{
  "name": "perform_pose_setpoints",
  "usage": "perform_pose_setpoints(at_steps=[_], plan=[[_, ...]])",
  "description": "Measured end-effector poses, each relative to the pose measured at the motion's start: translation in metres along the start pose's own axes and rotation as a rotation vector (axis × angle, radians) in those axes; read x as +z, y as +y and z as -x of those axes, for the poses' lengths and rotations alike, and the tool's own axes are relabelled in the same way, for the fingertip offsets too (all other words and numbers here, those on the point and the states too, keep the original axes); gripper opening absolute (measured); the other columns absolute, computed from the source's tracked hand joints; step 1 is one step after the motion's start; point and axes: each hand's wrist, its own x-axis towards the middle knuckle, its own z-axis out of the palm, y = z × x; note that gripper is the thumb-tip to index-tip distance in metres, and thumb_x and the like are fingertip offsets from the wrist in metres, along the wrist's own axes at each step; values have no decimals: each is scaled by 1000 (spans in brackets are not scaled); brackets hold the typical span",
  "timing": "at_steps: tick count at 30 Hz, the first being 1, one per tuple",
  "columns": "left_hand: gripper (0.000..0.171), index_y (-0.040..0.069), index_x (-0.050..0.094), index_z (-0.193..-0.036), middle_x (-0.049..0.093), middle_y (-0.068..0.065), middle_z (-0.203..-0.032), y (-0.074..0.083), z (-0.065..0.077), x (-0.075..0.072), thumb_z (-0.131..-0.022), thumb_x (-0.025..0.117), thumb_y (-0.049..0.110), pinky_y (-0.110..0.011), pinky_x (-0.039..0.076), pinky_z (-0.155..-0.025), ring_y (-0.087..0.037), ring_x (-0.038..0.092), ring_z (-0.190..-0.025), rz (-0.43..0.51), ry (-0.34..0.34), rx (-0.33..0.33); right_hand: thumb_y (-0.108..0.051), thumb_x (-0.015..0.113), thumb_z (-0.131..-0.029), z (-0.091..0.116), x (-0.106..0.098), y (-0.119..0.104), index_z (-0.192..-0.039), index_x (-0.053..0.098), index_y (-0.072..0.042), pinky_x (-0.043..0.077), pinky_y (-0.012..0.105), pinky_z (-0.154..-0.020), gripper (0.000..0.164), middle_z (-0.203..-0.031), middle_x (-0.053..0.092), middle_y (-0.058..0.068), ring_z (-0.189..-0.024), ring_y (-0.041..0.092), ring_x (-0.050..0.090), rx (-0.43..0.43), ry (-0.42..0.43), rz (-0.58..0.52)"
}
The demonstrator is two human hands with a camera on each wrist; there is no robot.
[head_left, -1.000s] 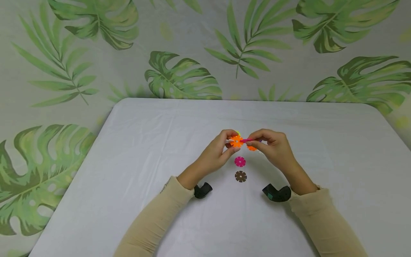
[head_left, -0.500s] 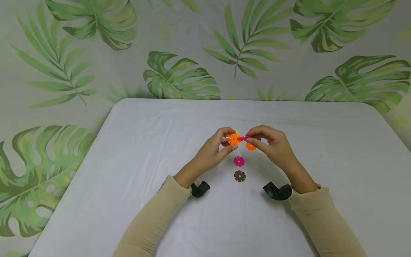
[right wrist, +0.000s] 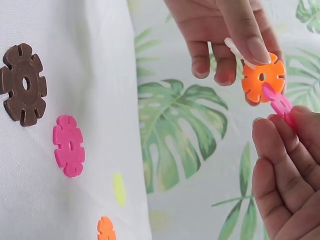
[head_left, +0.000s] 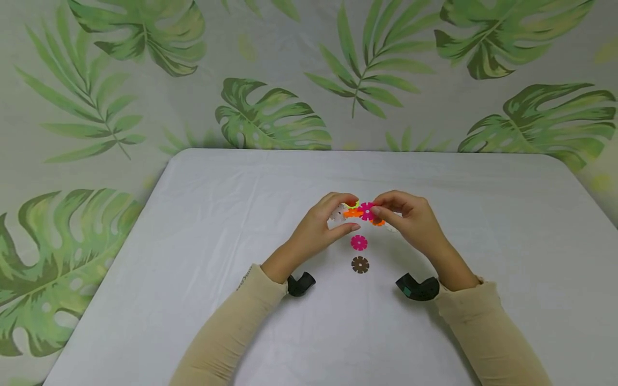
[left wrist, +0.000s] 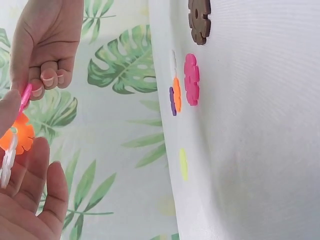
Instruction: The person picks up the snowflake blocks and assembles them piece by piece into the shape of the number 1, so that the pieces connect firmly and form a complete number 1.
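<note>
A short chain of slotted flower-shaped discs hangs between my hands in the head view: clear-white (head_left: pixel 338 213), orange (head_left: pixel 353 213) and pink (head_left: pixel 366 211). My right hand (head_left: pixel 407 217) pinches the pink disc between thumb and forefinger. My left hand (head_left: pixel 318 220) surrounds the white and orange end, thumb and forefinger spread apart, with a gap to the orange disc in the head view. The right wrist view shows the left thumb overlapping the orange disc (right wrist: pixel 262 77), whose slot meets the pink disc (right wrist: pixel 280 104). Any contact by the other left fingers is unclear.
On the white table (head_left: pixel 217 225) lie a loose pink disc (head_left: pixel 359 243) and a brown disc (head_left: pixel 360 265). Beyond them lie yellow (left wrist: pixel 183 164), orange (left wrist: pixel 177 95), purple (left wrist: pixel 173 101) and white (left wrist: pixel 173 62) discs. A leaf-patterned cloth (head_left: pixel 270 32) covers the background.
The chain has turned: the orange disc went from face-on to edge-on, the pink one from edge-on to face-on. My left thumb and forefinger have parted from the orange disc.
</note>
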Motion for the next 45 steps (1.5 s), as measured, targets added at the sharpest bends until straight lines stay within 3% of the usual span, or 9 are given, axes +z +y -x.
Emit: perform_pose_setpoints(at_steps=[7,17,25,31,36,45], plan=[[45,6,53,-118,56,-4,-109,3,2,0,-78,71,15,-19,40,-86,-10,50,-100,-27,17,15,5,63,-80,2,3,27,-93,63,2,51,25,-65,13,-80,63,11,-65,18,62,55,-38,-69],[39,5,60,-110,60,-2,-97,2,2,2,-74,74,13,-13,43,-76,-15,55,-87,-62,78,33,6,63,-80,3,7,26,-95,62,3,51,25,-67,16,-81,64,11,-65,19,62,63,-67,-101],[39,5,61,-108,61,-2,-98,2,2,-1,-73,75,13,-16,45,-75,-8,54,-87,-74,101,50,5,63,-80,1,1,0,-100,60,4,49,22,-68,21,-90,64,12,-78,12,62,74,-38,52],[40,5,61,-108,62,-2,-99,2,1,-2,-71,76,10,-17,44,-79,-8,54,-91,-81,118,58,-2,65,-81,3,-9,22,-110,58,-4,46,18,-76,30,-100,63,7,-89,10,59,65,-25,137],[41,4,61,-108,62,-2,-100,2,1,-3,-70,77,8,-16,43,-81,-8,54,-93,-88,129,51,-9,68,-80,7,-20,38,-114,56,-4,45,19,-81,36,-106,61,4,-94,19,58,69,-24,189],[39,4,62,-108,63,-3,-99,2,1,-3,-72,76,11,-15,43,-79,-8,55,-91,-77,129,39,-15,70,-79,20,-34,56,-117,54,-5,43,17,-83,42,-111,58,9,-100,23,55,182,-26,260]])
